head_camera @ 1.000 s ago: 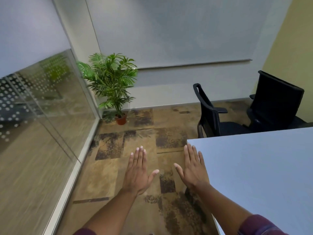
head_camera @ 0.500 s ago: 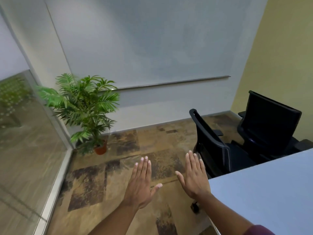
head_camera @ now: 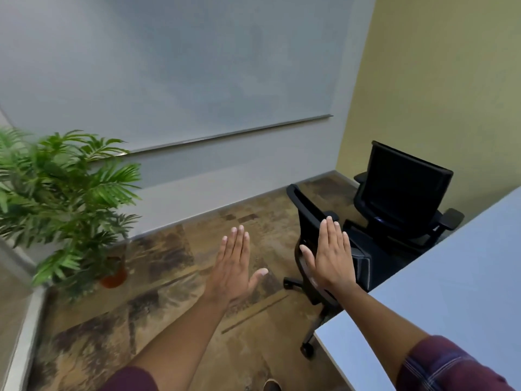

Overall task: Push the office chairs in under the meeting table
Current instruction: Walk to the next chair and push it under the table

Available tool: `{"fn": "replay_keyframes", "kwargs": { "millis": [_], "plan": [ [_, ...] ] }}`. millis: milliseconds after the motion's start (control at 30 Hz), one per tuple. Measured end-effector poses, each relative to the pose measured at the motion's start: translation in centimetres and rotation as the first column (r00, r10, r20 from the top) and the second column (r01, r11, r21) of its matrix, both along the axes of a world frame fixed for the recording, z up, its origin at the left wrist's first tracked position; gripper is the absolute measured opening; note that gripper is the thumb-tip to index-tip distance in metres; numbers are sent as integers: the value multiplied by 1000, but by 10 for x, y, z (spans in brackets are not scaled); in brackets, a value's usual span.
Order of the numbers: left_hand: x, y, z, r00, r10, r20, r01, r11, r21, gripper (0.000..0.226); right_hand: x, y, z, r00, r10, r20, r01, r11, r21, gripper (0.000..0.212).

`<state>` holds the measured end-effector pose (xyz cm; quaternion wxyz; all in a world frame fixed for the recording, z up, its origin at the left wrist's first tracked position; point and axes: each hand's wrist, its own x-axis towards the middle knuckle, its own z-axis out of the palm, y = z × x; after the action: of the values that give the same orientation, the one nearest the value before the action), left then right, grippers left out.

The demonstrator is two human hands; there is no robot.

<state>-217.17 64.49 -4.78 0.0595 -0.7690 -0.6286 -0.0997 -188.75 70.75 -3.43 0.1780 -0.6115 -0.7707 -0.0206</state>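
Observation:
Two black office chairs stand at the end of the white meeting table (head_camera: pixel 451 292). The near chair (head_camera: pixel 306 221) has its back toward me and its seat partly under the table edge. The far chair (head_camera: pixel 403 190) stands by the yellow wall, turned away from the table. My left hand (head_camera: pixel 232 266) is held flat and open over the carpet, holding nothing. My right hand (head_camera: pixel 332 255) is also flat and open, in front of the near chair's backrest; whether it touches the chair I cannot tell.
A potted palm (head_camera: pixel 64 204) in a red-brown pot stands at the left by a glass partition (head_camera: pixel 14 292). A white wall with a whiteboard rail (head_camera: pixel 225 134) closes the far side. Patterned carpet (head_camera: pixel 169 306) lies between me and the chairs.
The view has swung right and closer to the chairs. Both open hands have moved forward, and my right hand now overlaps the near chair's backrest.

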Motion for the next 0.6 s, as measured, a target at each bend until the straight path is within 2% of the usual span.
{"fn": "replay_keyframes", "kwargs": {
  "millis": [133,333,600],
  "plan": [
    [2,75,9,998,-68,-8,68,998,14,104,8,41,-5,996,-84,-16,84,996,-6,90],
    [14,179,21,978,-204,-29,203,978,-45,104,16,90,-13,979,-202,-29,201,978,-57,92],
    [36,297,24,926,-371,-69,363,925,-111,101,36,144,-23,947,-319,36,317,911,-265,110]
  ]
}}
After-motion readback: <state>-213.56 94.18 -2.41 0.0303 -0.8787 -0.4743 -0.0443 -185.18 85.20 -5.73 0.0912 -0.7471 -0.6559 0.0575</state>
